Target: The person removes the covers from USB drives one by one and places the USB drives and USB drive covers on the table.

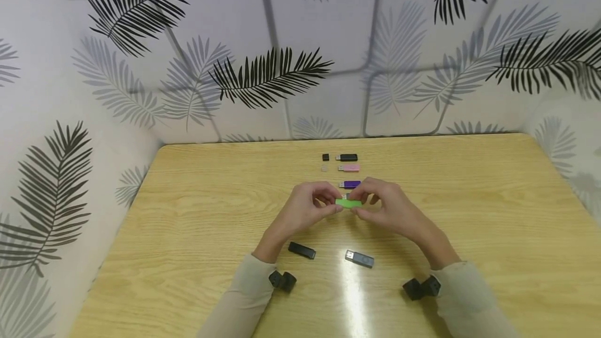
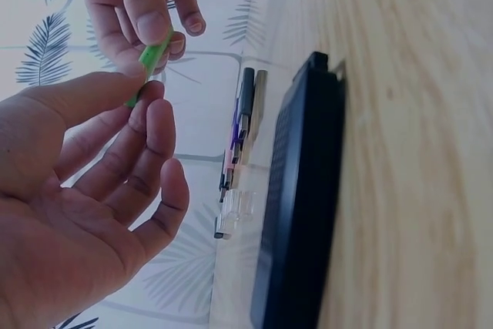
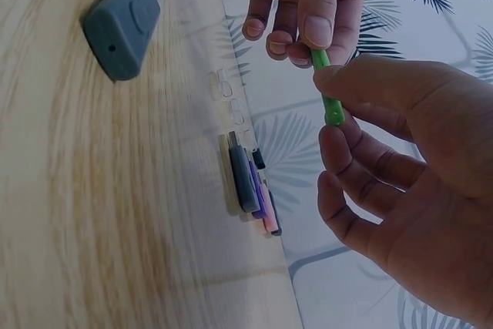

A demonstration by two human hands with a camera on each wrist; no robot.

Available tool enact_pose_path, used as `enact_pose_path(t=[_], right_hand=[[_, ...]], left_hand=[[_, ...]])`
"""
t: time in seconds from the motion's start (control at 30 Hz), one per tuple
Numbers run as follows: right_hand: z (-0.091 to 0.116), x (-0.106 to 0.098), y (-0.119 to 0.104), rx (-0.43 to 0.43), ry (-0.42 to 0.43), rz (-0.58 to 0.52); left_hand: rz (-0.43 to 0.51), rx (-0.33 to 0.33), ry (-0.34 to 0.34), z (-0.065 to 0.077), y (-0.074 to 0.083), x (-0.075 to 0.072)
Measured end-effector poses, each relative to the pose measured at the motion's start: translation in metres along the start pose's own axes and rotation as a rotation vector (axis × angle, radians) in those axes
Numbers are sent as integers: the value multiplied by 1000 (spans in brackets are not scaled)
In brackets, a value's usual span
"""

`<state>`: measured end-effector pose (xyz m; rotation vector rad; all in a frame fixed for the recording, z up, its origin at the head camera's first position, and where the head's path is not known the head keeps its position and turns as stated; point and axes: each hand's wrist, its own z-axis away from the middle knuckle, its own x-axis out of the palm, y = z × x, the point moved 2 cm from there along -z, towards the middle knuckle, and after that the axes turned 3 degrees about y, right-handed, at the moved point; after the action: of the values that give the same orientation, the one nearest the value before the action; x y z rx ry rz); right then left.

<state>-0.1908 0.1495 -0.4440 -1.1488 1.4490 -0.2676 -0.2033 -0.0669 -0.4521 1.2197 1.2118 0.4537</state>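
Both hands hold a bright green USB flash drive (image 1: 348, 203) in the air over the table. The left hand (image 1: 306, 205) pinches its left end between thumb and fingers, and the right hand (image 1: 387, 206) pinches the right end. In the wrist views the green drive (image 3: 332, 105) spans the gap between the two sets of fingertips. Behind it, a dark drive (image 3: 242, 171) lies on the table, partly covered by the hands in the head view. Closer to the person lie a black flash drive (image 1: 302, 250) and a grey flash drive (image 1: 359, 258).
Beyond the hands, black (image 1: 348, 157), pink (image 1: 349, 168) and purple (image 1: 349, 184) flash drives lie in a column on the wooden table (image 1: 211, 186). A small black cap (image 1: 326, 157) and a clear cap (image 1: 324, 168) sit left of them. Leaf-patterned fabric (image 1: 324, 30) stands behind the table.
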Motion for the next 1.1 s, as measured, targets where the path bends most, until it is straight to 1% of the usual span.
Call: enact_pose_path(t=[0.23,0.43,0.67,0.83,1.0,1.1], right_hand=[[0,0,0,-50,5,17],[0,0,-3,-50,-4,10],[0,-1,-2,-56,-19,14],[1,-1,-4,-72,-19,7],[0,-3,-3,-82,-16,22],[2,-10,-1,-80,13,45]], left_hand=[[18,17,-3,0,-2,-2],[31,34,-10,0,-1,-4],[65,54,-27,0,-3,-4],[90,61,-25,0,-2,-5],[92,58,-28,0,-4,-11],[78,37,16,3,-8,-21]])
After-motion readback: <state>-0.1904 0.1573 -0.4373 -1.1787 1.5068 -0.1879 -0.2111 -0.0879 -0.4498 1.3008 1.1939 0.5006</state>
